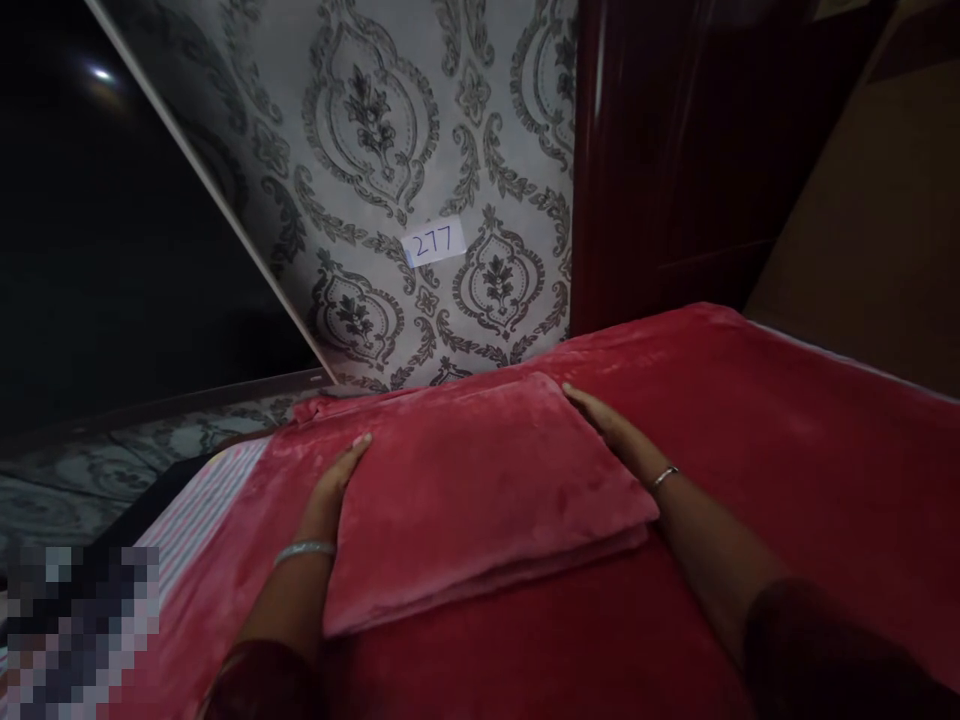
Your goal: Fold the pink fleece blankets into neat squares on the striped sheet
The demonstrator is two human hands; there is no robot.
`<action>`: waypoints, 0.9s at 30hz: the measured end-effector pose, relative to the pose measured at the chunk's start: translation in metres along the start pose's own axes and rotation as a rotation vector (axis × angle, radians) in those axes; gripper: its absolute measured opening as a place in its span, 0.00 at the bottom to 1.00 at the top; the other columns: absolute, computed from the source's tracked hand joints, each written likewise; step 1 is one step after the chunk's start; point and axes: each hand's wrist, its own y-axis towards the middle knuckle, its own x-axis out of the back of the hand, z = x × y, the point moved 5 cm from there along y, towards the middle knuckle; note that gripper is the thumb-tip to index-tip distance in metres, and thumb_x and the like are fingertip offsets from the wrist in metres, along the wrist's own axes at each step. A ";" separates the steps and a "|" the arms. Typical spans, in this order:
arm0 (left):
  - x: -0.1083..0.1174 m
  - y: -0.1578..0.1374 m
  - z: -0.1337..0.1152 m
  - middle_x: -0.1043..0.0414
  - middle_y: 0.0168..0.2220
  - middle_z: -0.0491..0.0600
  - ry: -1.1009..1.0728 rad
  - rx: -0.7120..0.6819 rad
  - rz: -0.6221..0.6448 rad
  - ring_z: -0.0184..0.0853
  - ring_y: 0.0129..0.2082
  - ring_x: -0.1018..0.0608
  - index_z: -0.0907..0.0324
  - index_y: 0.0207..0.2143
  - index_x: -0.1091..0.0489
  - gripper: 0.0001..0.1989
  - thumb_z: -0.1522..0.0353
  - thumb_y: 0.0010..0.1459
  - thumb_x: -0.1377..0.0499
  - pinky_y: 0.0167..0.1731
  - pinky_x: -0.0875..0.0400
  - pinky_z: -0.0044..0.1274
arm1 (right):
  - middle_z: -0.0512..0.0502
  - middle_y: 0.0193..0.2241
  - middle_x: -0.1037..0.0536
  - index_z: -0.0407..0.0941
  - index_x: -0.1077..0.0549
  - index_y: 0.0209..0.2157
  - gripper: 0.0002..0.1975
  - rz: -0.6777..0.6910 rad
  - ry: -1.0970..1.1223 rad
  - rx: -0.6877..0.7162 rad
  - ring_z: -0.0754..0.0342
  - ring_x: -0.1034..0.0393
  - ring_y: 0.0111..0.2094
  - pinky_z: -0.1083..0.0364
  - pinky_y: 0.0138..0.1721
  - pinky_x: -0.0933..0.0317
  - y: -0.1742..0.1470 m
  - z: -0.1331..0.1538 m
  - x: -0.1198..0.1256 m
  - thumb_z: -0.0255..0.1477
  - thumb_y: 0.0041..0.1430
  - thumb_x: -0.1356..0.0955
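Observation:
A thick red plush blanket [480, 490], folded into a flat block with its layers showing along the near edge, lies on a wider red plush cover [787, 480]. My left hand [343, 478] grips the block's left side, thumb along the edge and the other fingers mostly out of sight. On the opposite side my right hand [604, 418] holds the far right edge, its fingertips close to the back corner. The undersides of both hands are hidden. Each wrist wears a bangle.
Behind the bed stands a wall with patterned wallpaper [367, 110] and a paper label [435, 242] reading 277. A large dark panel [135, 220] leans in at the left, and dark red woodwork [660, 150] rises at the right. Striped cloth [214, 500] shows at the left edge.

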 end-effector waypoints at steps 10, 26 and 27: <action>0.017 -0.087 0.012 0.17 0.42 0.55 -0.152 0.277 0.022 0.53 0.50 0.19 0.56 0.50 0.23 0.29 0.52 0.48 0.32 0.50 0.22 0.38 | 0.47 0.38 0.16 0.48 0.20 0.44 0.22 0.107 0.084 -0.099 0.45 0.22 0.45 0.48 0.55 0.32 -0.029 0.013 -0.019 0.49 0.64 0.36; 0.007 -0.174 0.025 0.20 0.48 0.50 -0.183 0.070 -0.117 0.43 0.50 0.19 0.49 0.60 0.34 0.40 0.62 0.44 0.27 0.50 0.23 0.30 | 0.48 0.55 0.23 0.52 0.32 0.60 0.42 -0.066 -0.029 0.088 0.43 0.27 0.54 0.48 0.52 0.30 -0.137 -0.021 0.003 0.36 0.41 0.22; 0.010 -0.175 0.023 0.20 0.47 0.50 -0.184 0.053 -0.120 0.43 0.50 0.19 0.49 0.59 0.33 0.39 0.62 0.43 0.27 0.49 0.23 0.30 | 0.48 0.56 0.24 0.52 0.33 0.60 0.42 -0.082 -0.041 0.123 0.44 0.27 0.54 0.49 0.52 0.30 -0.138 -0.020 0.004 0.36 0.41 0.22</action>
